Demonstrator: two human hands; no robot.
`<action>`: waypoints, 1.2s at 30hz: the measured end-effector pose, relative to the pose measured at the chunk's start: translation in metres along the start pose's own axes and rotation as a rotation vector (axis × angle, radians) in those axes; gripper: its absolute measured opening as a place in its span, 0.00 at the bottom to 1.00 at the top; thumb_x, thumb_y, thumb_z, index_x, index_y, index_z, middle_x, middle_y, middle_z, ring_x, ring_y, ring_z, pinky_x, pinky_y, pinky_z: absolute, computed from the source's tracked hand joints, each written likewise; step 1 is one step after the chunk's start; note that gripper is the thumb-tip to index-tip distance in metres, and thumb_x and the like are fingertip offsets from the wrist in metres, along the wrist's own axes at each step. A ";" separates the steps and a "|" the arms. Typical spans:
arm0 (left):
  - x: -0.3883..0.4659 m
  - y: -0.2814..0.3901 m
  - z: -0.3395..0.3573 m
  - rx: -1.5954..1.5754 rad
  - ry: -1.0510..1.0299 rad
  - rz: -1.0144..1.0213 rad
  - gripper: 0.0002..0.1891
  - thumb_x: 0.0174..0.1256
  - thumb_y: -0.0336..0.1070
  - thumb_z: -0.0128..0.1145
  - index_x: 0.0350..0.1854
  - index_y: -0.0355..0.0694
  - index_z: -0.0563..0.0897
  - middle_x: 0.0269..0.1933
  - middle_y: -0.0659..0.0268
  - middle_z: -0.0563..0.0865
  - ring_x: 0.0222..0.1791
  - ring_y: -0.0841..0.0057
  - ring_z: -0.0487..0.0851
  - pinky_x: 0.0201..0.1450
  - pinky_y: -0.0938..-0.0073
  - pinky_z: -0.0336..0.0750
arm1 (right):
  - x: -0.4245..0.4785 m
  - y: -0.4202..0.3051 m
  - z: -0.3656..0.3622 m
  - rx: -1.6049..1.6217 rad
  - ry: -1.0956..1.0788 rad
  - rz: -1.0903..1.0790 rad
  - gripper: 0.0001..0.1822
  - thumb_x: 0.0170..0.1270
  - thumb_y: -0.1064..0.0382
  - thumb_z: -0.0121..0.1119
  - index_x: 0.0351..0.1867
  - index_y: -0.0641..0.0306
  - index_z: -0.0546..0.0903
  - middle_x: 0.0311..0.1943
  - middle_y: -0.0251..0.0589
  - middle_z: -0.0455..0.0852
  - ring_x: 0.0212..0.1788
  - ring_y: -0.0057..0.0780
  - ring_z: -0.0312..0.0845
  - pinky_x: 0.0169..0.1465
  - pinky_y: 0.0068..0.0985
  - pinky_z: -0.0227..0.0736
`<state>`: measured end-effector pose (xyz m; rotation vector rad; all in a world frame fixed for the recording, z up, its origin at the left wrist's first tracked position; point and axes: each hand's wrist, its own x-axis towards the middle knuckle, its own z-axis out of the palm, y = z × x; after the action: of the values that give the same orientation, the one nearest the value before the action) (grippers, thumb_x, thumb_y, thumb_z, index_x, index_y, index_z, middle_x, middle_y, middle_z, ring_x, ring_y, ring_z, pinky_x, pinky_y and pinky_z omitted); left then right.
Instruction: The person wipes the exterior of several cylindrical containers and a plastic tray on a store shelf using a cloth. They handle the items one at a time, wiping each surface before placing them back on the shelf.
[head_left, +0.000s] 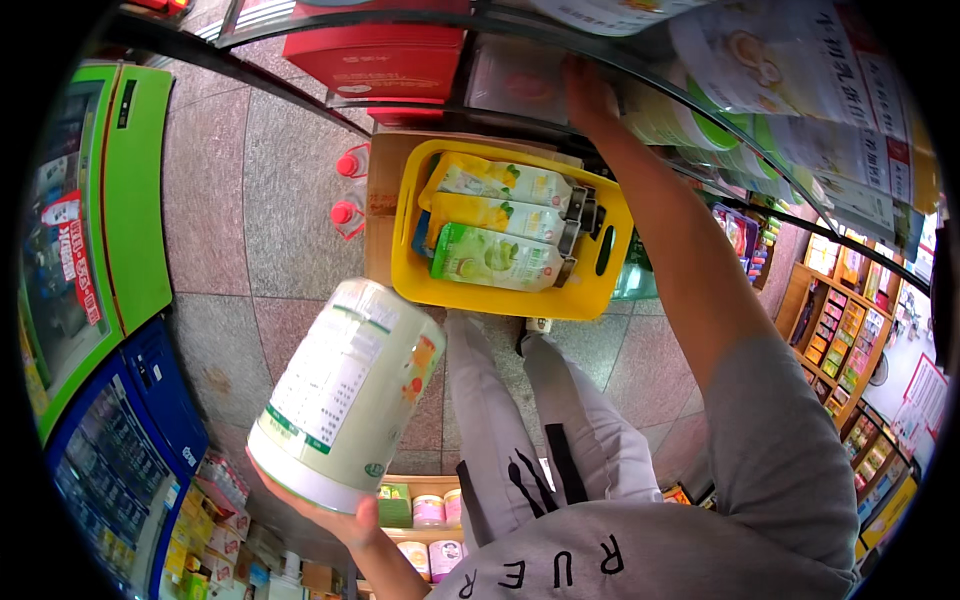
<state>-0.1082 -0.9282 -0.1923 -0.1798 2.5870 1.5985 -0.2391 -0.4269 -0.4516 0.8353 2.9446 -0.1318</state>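
My left hand (330, 517) holds a large pale green and white canister (349, 390) by its white end, tilted, at the lower left. My right hand (590, 94) reaches onto a shelf at the top, beside a translucent plastic box (517, 79); its fingers are partly hidden, and whether they grip anything cannot be told. Below that shelf, a yellow plastic basket (510, 300) holds several spouted pouches, among them a green and white one (499, 259). A red box (375, 60) stands on the shelf, left of the translucent box.
Under the basket is a cardboard box (381, 247), with red-capped bottles (343, 213) beside it on the tiled floor. Large packaged tubs (780, 67) fill the upper right behind a black shelf rail (690, 97). A green cooler (139, 195) and a blue one (161, 390) stand at the left.
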 end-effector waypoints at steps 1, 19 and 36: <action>0.001 0.002 0.008 -0.044 -0.010 0.016 0.63 0.36 0.64 0.67 0.71 0.38 0.44 0.68 0.50 0.54 0.67 0.56 0.57 0.64 0.53 0.57 | -0.015 0.009 -0.001 -0.081 -0.013 -0.129 0.18 0.58 0.65 0.52 0.52 0.54 0.73 0.49 0.46 0.73 0.52 0.47 0.72 0.50 0.41 0.71; 0.098 0.080 0.277 -0.301 -0.323 0.312 0.58 0.31 0.37 0.76 0.68 0.35 0.51 0.62 0.54 0.63 0.62 0.64 0.63 0.64 0.63 0.61 | -0.216 0.127 -0.155 0.618 -0.064 -0.051 0.18 0.51 0.64 0.62 0.46 0.60 0.80 0.42 0.52 0.77 0.42 0.49 0.76 0.47 0.33 0.72; 0.187 0.126 0.415 1.042 -0.252 0.942 0.52 0.33 0.76 0.58 0.65 0.49 0.66 0.63 0.58 0.72 0.62 0.58 0.70 0.61 0.59 0.63 | -0.317 0.163 -0.157 0.848 0.009 0.222 0.23 0.48 0.81 0.52 0.49 0.66 0.78 0.45 0.54 0.76 0.50 0.49 0.73 0.56 0.31 0.67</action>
<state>-0.3039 -0.5103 -0.2923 1.3272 2.9883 0.0599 0.1078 -0.4378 -0.2748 1.2096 2.7177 -1.4141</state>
